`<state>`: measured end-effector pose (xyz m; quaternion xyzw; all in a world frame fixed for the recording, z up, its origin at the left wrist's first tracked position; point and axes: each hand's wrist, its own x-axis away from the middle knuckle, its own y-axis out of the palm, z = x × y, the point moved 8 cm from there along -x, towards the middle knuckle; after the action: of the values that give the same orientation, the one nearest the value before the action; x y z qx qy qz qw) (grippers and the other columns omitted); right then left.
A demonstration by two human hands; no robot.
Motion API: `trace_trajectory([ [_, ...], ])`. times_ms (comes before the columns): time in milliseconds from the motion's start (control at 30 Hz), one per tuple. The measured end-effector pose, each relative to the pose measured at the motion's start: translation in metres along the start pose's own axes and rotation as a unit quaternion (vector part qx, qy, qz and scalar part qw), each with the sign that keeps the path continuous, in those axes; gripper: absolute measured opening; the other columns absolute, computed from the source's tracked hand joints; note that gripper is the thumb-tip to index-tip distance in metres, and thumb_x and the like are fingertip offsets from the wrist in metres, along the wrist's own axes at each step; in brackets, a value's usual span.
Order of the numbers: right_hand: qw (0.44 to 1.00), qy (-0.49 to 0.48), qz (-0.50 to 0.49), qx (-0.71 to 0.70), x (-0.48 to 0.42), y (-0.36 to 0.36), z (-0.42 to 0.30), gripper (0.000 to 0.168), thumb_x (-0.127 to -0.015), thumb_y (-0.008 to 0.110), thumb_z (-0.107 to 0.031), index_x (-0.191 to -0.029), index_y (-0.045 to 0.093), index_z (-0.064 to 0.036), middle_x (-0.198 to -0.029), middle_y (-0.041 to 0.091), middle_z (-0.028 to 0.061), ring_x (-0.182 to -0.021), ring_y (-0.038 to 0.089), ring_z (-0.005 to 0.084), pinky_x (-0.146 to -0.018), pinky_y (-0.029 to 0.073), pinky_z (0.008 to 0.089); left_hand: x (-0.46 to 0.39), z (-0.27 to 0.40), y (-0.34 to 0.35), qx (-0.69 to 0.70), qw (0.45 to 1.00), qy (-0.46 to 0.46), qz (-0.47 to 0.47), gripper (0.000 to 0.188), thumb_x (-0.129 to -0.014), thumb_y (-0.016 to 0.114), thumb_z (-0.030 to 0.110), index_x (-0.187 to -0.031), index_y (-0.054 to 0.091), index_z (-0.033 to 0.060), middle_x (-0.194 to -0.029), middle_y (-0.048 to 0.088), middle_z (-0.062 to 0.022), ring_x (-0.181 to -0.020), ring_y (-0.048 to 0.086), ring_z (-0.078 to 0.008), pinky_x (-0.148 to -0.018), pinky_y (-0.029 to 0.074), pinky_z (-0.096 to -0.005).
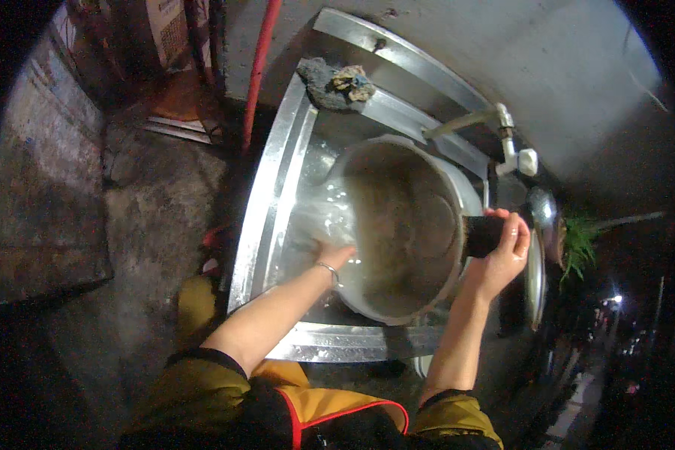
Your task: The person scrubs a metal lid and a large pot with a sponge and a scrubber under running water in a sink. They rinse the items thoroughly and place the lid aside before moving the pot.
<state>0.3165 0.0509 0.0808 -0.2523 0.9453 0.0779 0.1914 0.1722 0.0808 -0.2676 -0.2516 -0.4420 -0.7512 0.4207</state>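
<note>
A large round metal pot (458, 185) sits tilted in a stainless steel sink (275, 185), its wide mouth turned up and towards the right. Its inside looks brownish and murky. My left hand (333, 253), with a bangle on the wrist, is at the pot's shiny left side, thumb apart from the blurred fingers. Whether it presses on the metal is unclear. At the pot's right rim, my right hand (509, 242) grips a dark block-like piece (482, 236). I cannot tell if this is a handle or a scouring pad.
A white tap (506, 138) with a spout reaches over the sink's back edge. A grey cloth (320, 84) and a crumpled scrubber (353, 82) lie on the back left corner. Shiny metal lids or pans (540, 219) stand at right, near a green plant (579, 247). A red pole (259, 73) rises behind.
</note>
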Motion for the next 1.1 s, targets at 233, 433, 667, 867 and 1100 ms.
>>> trace_trajectory([
  [233,0.988,-0.095,-0.077,0.094,0.057,0.042,-0.044,0.003,-0.086,0.056,-0.003,-0.087,0.054,-0.001,-0.086,0.062,0.0112,-0.08,0.06,0.0194,-0.081,0.047,0.0334,-0.017,0.001,-0.01,-0.012,0.996,0.062,0.06,0.065,-0.074,0.063,0.039,-0.122,0.043,-0.0012,-0.127,0.045,-0.0146,-0.115,0.045,-0.0289,-0.094,0.037,-0.0429],
  [433,0.941,-0.237,-0.209,0.118,0.1,0.069,-0.072,0.013,-0.076,0.062,0.008,-0.088,0.058,0.003,-0.086,0.064,0.0132,-0.085,0.063,0.0215,-0.084,0.048,0.0369,0.056,0.049,0.057,0.094,0.947,0.065,-0.3,0.059,-0.08,0.055,0.042,-0.121,0.044,0.0007,-0.122,0.049,-0.0127,-0.112,0.048,-0.0252,-0.094,0.039,-0.0394],
  [667,0.925,-0.287,-0.243,0.062,0.11,0.074,-0.082,0.013,-0.073,0.063,0.009,-0.083,0.056,0.004,-0.078,0.061,0.016,-0.074,0.063,0.0263,-0.074,0.049,0.0317,0.147,0.111,0.049,0.136,0.913,0.235,-0.304,0.054,-0.087,0.045,0.045,-0.12,0.045,0.0028,-0.116,0.053,-0.0105,-0.107,0.051,-0.0209,-0.093,0.041,-0.0352],
  [867,0.919,-0.311,-0.233,0.065,0.115,0.067,-0.075,0.022,-0.075,0.065,0.0,-0.094,0.055,0.003,-0.091,0.062,0.0173,-0.082,0.062,0.0299,-0.074,0.049,0.034,0.214,0.159,0.054,0.15,0.878,0.358,-0.279,0.052,-0.093,0.037,0.048,-0.12,0.045,0.0047,-0.11,0.057,-0.0086,-0.104,0.054,-0.0172,-0.093,0.042,-0.0317],
  [1100,0.904,-0.292,-0.309,0.052,0.12,0.089,-0.08,0.062,-0.079,0.063,-0.034,-0.125,0.04,0.001,-0.124,0.048,0.0226,-0.113,0.047,0.039,-0.099,0.033,0.0487,0.181,0.167,0.038,0.185,0.907,0.277,-0.258,0.025,-0.091,0.048,0.034,-0.105,0.057,0.0146,-0.103,0.059,-0.0051,-0.094,0.056,-0.0171,-0.078,0.048,-0.0317],
])
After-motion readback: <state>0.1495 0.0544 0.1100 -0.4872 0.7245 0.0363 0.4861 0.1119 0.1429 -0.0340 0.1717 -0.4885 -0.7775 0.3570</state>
